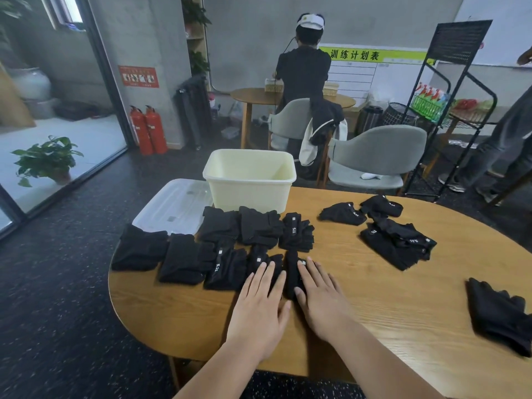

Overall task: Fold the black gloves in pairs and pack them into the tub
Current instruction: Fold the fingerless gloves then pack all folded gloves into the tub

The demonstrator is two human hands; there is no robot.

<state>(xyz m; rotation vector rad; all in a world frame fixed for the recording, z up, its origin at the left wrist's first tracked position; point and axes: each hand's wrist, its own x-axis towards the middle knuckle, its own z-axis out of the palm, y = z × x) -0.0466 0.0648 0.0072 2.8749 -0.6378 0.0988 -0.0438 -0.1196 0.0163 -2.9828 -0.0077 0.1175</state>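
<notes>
Several folded black glove pairs lie in two rows on the wooden table, in front of the cream tub. My left hand and my right hand lie flat side by side, fingers straight, pressing on the nearest folded pair. Loose unfolded gloves are heaped at the right, with two more behind them. Another black glove lies at the table's right edge. From this angle the tub's inside shows nothing.
The tub's clear lid lies left of the tub, partly under gloves. Grey chairs stand behind the table. A person works at a round table farther back. A black wire rack stands at the right.
</notes>
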